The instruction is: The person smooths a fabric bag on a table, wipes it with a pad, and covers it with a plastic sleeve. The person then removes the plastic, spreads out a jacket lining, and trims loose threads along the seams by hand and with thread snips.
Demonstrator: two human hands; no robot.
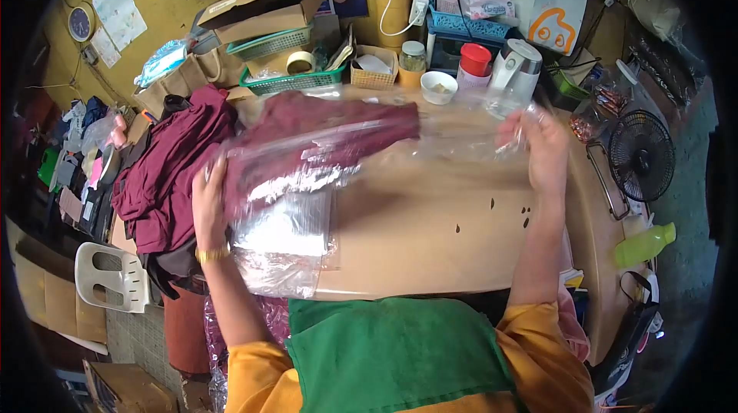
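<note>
A maroon garment (323, 132) lies inside a long clear plastic bag (461, 132), stretched across the table between my hands. My left hand (209, 194) is at the left end of the bag, its fingers closed on the plastic beside the garment. On the right, my right hand (538, 140) is closed round the bunched end of the bag, slightly blurred. A pile of maroon clothing (181, 159) rests left of my left hand. Below the garment, a stack of flat clear bags (284, 232) lies near the table's front edge.
Along the back of the table (415, 259) stand green baskets (296, 81), a white bowl (439, 87), a jar (413, 56), a red-lidded container (475, 59) and an electric kettle (516, 71). To the right are a black fan (642, 153) and a green bottle (644, 245).
</note>
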